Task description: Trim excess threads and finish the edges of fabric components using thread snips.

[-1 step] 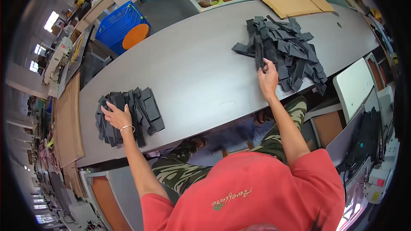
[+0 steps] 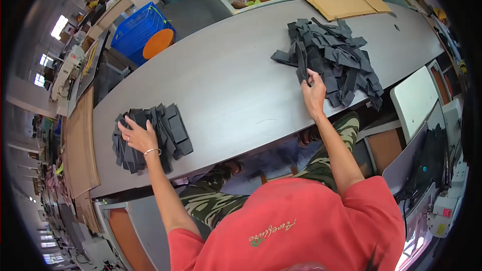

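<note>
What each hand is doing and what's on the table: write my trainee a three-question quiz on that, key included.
1. The right hand pinches: A) a blue crate; B) a dark strip; C) a sheet of cardboard.
2. True or false: the left hand is spread over the left pile.
3. How many piles of dark pieces lie on the gray table?
Key: 1 B; 2 true; 3 two.
</note>
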A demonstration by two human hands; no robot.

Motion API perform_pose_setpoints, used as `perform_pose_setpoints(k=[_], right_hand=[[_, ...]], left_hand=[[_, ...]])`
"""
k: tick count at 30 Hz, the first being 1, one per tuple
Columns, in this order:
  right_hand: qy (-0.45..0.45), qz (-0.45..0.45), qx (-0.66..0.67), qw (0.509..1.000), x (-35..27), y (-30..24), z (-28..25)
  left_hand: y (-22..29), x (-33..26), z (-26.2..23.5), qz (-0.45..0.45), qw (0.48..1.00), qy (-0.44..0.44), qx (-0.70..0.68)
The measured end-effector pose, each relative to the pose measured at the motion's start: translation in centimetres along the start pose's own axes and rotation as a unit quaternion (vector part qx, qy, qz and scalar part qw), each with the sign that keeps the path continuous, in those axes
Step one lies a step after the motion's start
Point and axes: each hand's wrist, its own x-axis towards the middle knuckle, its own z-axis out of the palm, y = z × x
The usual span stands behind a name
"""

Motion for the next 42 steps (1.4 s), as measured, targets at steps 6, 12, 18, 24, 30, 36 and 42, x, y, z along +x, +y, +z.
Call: perform_pose_setpoints(k=[6, 12, 18, 24, 30, 36, 42], right_hand=[[-0.048, -0.080, 0.125, 0.988, -2.5, -0.6, -1.5], [-0.136, -0.081, 0.146, 0.976, -4.4, -0.2, -3.5], [-0.123, -0.184, 0.110, 0.969, -2.7, -0.8, -7.8], [0.023, -0.379, -0.174, 0.908, 3.0, -2.5, -9.0], [-0.030, -0.469, -0.253, 0.846, 6.2, -2.7, -5.6], [-0.068, -0.427, -0.256, 0.865, 6.3, -2.8, -4.5], [-0.221, -0.178, 0.129, 0.950, 0.9, -3.1, -6.2]], left_hand=[[17.1, -4.8, -5.2, 0.009, 0.557, -0.504, -0.660], [31.5, -9.3, -7.7, -0.033, 0.328, -0.651, -0.684], [33.4, -12.0, -7.0, -0.080, 0.284, -0.626, -0.722], [33.3, -12.2, -8.4, -0.107, 0.326, -0.587, -0.733], [33.4, -12.8, -7.8, -0.052, 0.439, -0.552, -0.707], [31.0, -12.4, -8.1, -0.152, 0.353, -0.599, -0.702], [24.8, -12.4, -11.1, -0.225, 0.264, -0.588, -0.731]])
